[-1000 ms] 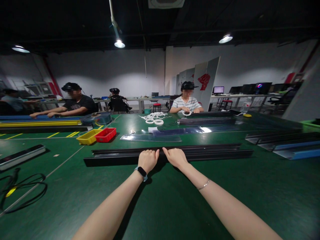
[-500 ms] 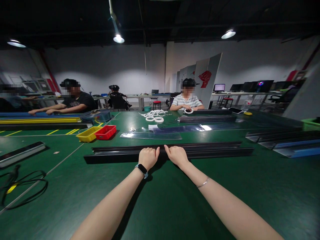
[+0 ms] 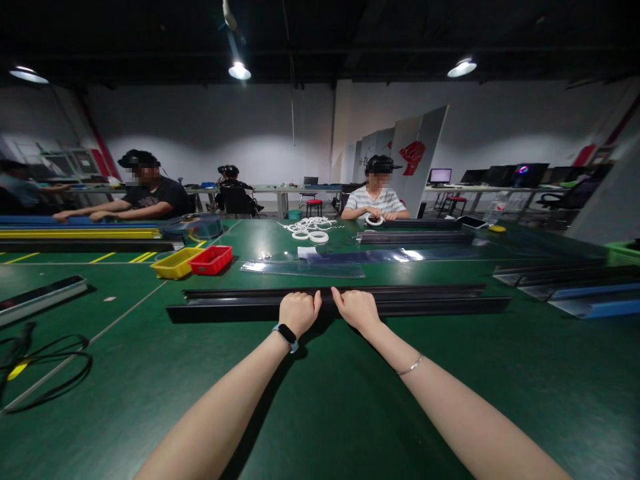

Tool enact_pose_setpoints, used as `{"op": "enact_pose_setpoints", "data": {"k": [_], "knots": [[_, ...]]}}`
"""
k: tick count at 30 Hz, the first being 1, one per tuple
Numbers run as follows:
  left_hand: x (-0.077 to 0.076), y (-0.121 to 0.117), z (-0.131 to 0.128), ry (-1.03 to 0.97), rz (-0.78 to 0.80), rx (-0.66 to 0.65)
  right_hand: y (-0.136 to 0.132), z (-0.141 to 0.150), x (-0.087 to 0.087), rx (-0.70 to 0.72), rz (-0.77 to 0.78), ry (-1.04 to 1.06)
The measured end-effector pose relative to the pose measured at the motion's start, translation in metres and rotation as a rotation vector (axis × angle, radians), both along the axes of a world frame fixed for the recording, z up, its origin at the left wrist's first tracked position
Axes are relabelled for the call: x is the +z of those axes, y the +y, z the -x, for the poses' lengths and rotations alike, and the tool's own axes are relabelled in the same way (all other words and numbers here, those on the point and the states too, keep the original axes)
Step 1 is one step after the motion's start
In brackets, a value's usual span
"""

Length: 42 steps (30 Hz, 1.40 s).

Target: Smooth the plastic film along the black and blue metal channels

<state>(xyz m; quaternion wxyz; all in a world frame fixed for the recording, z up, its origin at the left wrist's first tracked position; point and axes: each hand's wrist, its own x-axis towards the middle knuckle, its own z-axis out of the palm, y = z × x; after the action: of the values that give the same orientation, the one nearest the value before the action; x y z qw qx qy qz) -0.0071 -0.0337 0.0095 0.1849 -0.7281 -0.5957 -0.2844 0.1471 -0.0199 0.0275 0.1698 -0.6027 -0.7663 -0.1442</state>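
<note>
Lying crosswise before the red plastic tray (image 3: 214, 267) on the green surface (image 3: 350, 400), the long black channel-shaped bar (image 3: 240, 311) sits right under the grip: left hand (image 3: 299, 313) and right hand (image 3: 356, 310), equally near, fold around its middle, thumbs just apart. I see their hold unchanged from half a second ago.

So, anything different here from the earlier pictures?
Very little. The view has tipped slightly down, so things sit a bit higher in the picture. Nothing was visibly taken hold of or let go: the left hand and right hand stay on the black channel, with the yellow bin and red bin unmoved beyond it.
</note>
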Motion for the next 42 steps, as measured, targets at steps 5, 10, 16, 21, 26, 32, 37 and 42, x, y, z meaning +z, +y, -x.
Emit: {"op": "enact_pose_setpoints", "data": {"k": [5,10,16,21,26,32,37,42], "knots": [[0.001,-0.001,0.0,-0.009,0.009,0.01,0.003,0.0,0.002,0.016,0.043,-0.029],[0.003,-0.003,0.001,-0.022,0.01,-0.001,0.003,0.0,0.002,0.039,0.038,-0.05],[0.001,-0.002,0.001,0.01,-0.014,-0.03,0.001,0.005,0.007,0.143,0.059,-0.069],[0.001,-0.001,0.001,0.015,-0.012,-0.042,0.0,0.011,0.011,0.232,0.152,-0.183],[0.001,-0.001,0.002,0.012,0.012,-0.043,-0.004,0.013,0.018,0.243,0.213,-0.19],[0.001,0.0,0.003,0.031,0.045,-0.072,-0.003,0.024,0.023,0.297,0.237,-0.179],[0.001,0.0,0.002,0.033,0.059,-0.053,-0.001,0.024,0.019,0.285,0.243,-0.216],[0.003,0.0,-0.001,0.073,0.044,-0.03,-0.004,0.019,0.016,0.219,0.209,-0.175]]}}
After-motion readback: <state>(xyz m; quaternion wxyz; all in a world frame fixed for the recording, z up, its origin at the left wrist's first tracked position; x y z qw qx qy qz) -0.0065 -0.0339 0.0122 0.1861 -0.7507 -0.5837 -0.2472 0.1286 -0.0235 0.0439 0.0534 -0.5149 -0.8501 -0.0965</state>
